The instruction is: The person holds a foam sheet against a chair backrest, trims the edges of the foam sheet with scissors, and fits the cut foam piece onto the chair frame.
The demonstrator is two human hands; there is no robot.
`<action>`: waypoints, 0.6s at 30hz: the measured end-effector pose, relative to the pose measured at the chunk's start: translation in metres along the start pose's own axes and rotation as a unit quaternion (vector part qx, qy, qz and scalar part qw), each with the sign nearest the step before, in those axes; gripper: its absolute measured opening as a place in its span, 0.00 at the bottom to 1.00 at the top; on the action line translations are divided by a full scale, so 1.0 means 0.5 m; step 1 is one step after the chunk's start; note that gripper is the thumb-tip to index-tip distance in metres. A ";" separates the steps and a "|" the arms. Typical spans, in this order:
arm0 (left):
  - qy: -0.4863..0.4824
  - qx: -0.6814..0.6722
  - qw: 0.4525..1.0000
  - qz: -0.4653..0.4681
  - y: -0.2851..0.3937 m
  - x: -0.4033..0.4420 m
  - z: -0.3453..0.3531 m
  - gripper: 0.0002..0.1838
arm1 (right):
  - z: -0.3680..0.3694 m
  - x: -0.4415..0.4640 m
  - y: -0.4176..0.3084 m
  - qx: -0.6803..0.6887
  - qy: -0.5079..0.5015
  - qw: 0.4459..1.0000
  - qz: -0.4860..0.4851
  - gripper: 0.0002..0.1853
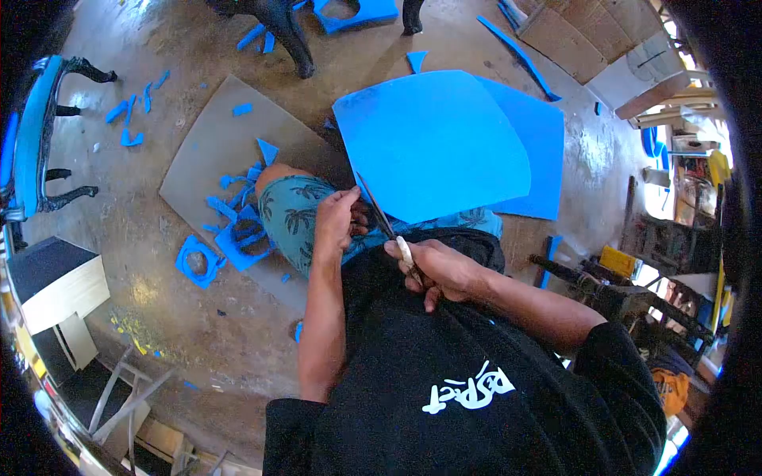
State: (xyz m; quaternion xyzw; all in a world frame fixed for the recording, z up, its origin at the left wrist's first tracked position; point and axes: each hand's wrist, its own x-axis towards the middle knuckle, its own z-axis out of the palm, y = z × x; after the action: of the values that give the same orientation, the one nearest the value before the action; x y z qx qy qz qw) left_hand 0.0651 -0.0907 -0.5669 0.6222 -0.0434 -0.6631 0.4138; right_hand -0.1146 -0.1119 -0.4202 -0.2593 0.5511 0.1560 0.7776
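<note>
A large blue foam sheet (432, 143) with a curved outline lies over my lap. My right hand (440, 268) is closed around the pale handle of a pair of scissors (382, 216). Their dark blades point up and left along the sheet's lower left edge. At that edge, beside the blade tips, my left hand (340, 220) is closed, thumb and finger pinching the foam. Its other fingers curl underneath, partly hidden. A second blue foam sheet (540, 151) shows from behind the first, on the right.
A grey flat board (206, 151) lies on the floor at left, with blue foam scraps (234, 202) and cut-out pieces (198, 262). Dark carved furniture legs (290, 40) stand ahead. A blue-padded chair (38, 135) is far left; cardboard (571, 32) leans at upper right.
</note>
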 end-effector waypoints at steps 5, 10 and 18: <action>0.007 0.008 1.000 -0.007 0.004 -0.002 0.003 0.14 | 0.004 0.005 0.010 0.011 0.012 1.000 -0.021 0.26; -0.004 -0.020 1.000 -0.013 -0.003 0.005 -0.002 0.15 | 0.005 0.004 0.018 -0.011 0.017 0.998 -0.060 0.31; -0.022 0.058 0.998 -0.009 0.000 0.005 0.001 0.17 | 0.005 0.011 0.023 -0.031 0.014 0.998 -0.047 0.22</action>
State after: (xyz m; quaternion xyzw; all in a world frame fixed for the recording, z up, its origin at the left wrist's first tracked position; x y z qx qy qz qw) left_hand 0.0649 -0.0923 -0.5688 0.6308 -0.0851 -0.6769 0.3697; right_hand -0.1167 -0.1012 -0.4275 -0.3116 0.5442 0.1324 0.7676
